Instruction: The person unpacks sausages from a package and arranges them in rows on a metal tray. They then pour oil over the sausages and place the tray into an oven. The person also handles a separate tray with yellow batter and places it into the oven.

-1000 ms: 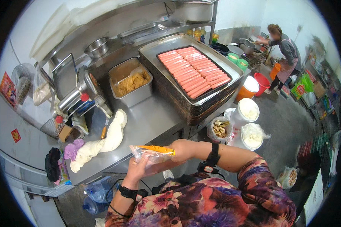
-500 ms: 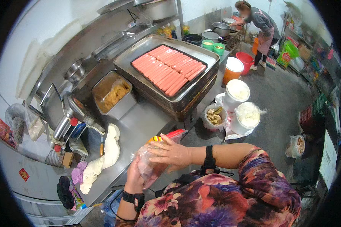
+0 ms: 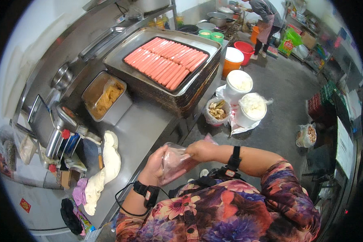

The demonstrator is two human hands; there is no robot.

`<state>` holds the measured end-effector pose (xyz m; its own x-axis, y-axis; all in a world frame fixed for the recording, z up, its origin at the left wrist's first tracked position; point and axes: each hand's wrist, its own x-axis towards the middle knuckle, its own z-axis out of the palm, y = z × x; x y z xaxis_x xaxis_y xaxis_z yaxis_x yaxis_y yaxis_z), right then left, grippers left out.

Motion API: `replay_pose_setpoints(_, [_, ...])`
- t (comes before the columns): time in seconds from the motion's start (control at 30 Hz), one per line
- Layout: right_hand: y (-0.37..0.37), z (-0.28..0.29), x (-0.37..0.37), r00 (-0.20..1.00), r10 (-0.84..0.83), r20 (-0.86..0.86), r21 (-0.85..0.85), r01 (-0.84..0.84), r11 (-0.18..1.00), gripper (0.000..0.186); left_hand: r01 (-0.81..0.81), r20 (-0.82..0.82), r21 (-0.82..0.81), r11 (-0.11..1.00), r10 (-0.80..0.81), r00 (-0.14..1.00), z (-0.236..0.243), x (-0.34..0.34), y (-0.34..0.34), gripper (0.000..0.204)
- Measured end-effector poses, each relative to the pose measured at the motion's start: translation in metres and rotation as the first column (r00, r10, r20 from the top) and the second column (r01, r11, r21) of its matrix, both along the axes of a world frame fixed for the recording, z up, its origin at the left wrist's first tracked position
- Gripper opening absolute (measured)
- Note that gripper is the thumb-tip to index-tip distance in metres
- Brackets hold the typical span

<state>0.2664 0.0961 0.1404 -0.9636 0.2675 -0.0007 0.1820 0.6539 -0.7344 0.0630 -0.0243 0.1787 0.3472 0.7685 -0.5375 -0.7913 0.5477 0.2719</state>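
Observation:
In front of my chest I hold a clear plastic bag with something pinkish inside. My left hand is closed round its left side. My right hand grips the upper right part, its fingers curled in. What exactly the bag contains is hard to make out. Beyond my hands, pink sausages lie in rows on a dark tray, which rests on a stack of large metal baking trays. A long piece of pale dough lies on the steel counter to the left.
A metal tub with brownish paste stands near a roller machine. A wooden-handled knife lies by the dough. White buckets, a bag of greenish-brown pieces and a red bucket stand right. A co-worker bends at the back.
The bag has turned, so its red and yellow printed part no longer shows. My right hand has gone from lying flat across it to gripping it. The view has shifted slightly.

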Motion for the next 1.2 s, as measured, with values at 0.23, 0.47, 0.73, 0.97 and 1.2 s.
replay_pose_setpoints(0.23, [0.057, 0.004, 0.099, 0.853, -0.471, 0.225, -0.107, 0.502, 0.858, 0.017, 0.004, -0.527, 0.322, 0.947, 0.176, 0.832, -0.001, -0.026, 0.039, 0.021])
replay_pose_setpoints(0.47, [0.181, -0.02, 0.192, 0.513, -0.831, 0.214, -0.455, 0.806, 0.38, 0.02, -0.348, -0.489, 0.224, 0.91, 0.414, 0.768, -0.021, -0.059, 0.051, 0.015])
replay_pose_setpoints(0.73, [0.396, -0.02, 0.225, 0.501, -0.863, 0.066, -0.643, 0.683, 0.347, 0.021, -0.694, -0.563, 0.122, 0.71, 0.625, 0.541, -0.021, -0.048, 0.094, 0.011])
replay_pose_setpoints(0.97, [0.548, -0.002, 0.163, 0.646, -0.763, -0.001, -0.298, 0.728, 0.617, 0.025, -0.809, -0.669, 0.106, 0.578, 0.643, 0.372, -0.002, -0.002, 0.119, 0.012])
replay_pose_setpoints(1.2, [0.639, -0.033, 0.043, 0.766, -0.64, 0.052, 0.035, 0.64, 0.768, 0.023, -0.868, -0.698, 0.082, 0.491, 0.65, 0.302, -0.001, 0.034, 0.114, 0.015])
